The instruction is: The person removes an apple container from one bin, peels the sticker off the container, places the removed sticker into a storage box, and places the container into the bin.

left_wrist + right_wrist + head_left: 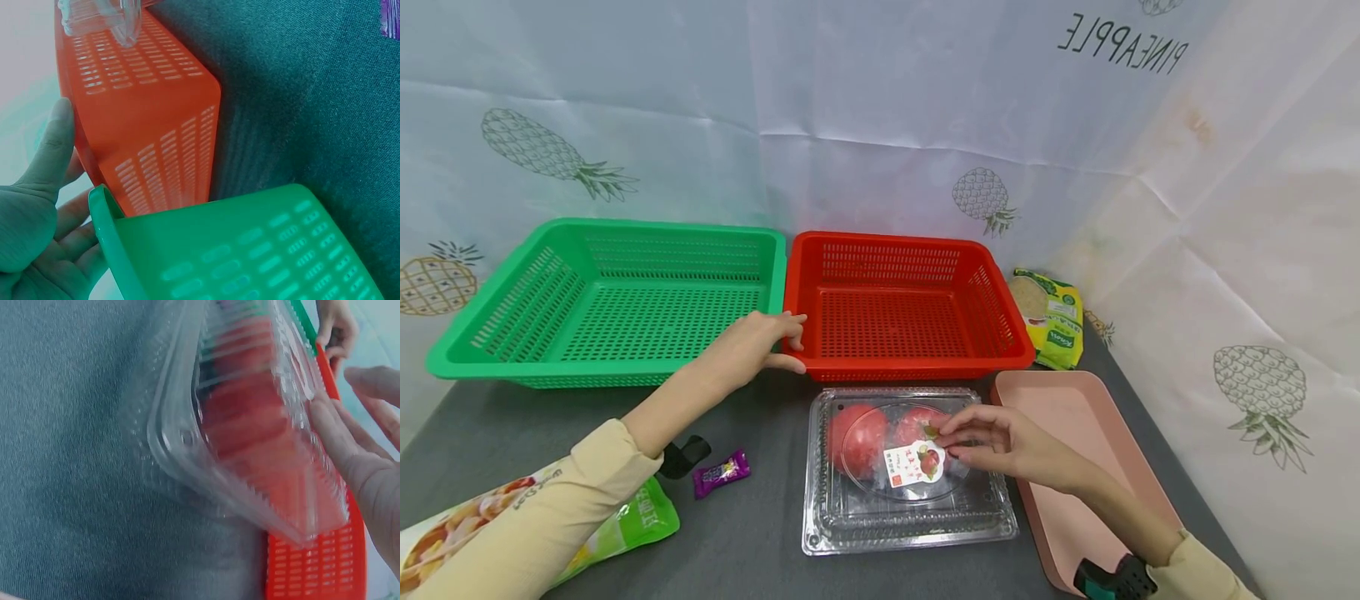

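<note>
At the front left corner of the red basket (910, 367), my left hand (760, 343) grips the rim. The left wrist view shows the thumb (53, 140) on the near side of that rim and the fingers behind it. A clear plastic clamshell box (910, 525) lies in front of the basket, closed, with round red fruits (857, 437) inside. On its lid is a white label (902, 468) with a red fruit picture. My right hand (1000, 437) rests lightly at the lid beside the label, fingers loosely bent, the thumb touching the plastic in the right wrist view.
A green basket (625, 372) adjoins the red one on the left. A yellow food packet (1060, 325) leans beside the red basket, and a pink tray (1067, 392) lies at right. Near my left forearm are a purple-wrapped sweet (721, 475) and a green-and-white bag (643, 521).
</note>
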`<state>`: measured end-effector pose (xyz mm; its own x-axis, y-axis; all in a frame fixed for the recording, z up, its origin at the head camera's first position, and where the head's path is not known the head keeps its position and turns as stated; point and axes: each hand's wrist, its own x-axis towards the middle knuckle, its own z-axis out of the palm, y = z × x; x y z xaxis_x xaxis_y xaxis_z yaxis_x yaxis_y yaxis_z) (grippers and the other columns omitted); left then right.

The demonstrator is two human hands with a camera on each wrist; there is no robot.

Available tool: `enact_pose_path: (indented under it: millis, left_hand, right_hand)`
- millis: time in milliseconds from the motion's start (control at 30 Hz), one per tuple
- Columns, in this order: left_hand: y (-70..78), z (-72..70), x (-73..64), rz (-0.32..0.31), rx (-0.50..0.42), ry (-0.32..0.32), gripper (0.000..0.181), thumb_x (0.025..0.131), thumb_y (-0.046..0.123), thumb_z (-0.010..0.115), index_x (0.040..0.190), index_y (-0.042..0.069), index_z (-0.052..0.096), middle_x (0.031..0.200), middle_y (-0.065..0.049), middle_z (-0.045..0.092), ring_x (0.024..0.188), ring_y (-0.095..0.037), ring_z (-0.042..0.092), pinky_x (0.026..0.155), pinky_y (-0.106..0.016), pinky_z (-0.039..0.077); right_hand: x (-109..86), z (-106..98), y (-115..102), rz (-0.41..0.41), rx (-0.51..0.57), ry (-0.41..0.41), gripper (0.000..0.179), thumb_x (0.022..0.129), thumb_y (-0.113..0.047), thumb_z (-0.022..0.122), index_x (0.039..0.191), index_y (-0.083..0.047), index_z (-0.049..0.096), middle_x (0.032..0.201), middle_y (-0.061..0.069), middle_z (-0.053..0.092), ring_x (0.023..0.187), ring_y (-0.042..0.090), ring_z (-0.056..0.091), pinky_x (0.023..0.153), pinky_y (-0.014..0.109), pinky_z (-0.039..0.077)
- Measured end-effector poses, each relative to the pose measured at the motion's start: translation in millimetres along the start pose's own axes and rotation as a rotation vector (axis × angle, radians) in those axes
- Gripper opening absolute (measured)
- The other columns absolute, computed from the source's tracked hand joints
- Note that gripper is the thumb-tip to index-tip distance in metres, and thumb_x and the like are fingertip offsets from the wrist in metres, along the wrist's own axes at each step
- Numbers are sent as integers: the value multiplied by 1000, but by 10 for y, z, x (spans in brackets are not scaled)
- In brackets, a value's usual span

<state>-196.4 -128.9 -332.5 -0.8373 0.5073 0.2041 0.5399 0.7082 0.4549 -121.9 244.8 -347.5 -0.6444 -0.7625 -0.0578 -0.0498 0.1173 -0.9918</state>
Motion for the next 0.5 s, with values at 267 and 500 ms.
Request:
enact_pose_path:
  millis: [267,500]
  left_hand:
    - [-2,-16,-2,4,-4,0,24,73,19,82,74,11,60,127,-23,58,122,-37,52,49,-26,30]
    - [3,-3,4,-8,-1,-8,24,73,20,82,73,12,60,130,-22,56,125,-37,50,48,-25,29]
  right_hand:
    - [98,130,-3,-64,-72,69,29,91,5,59,120,8,53,136,29,44,123,29,51,93,32,47]
    - [86,236,-22,-15,-259,216,24,89,0,65,113,-2,63,126,17,54,117,17,51,89,28,49]
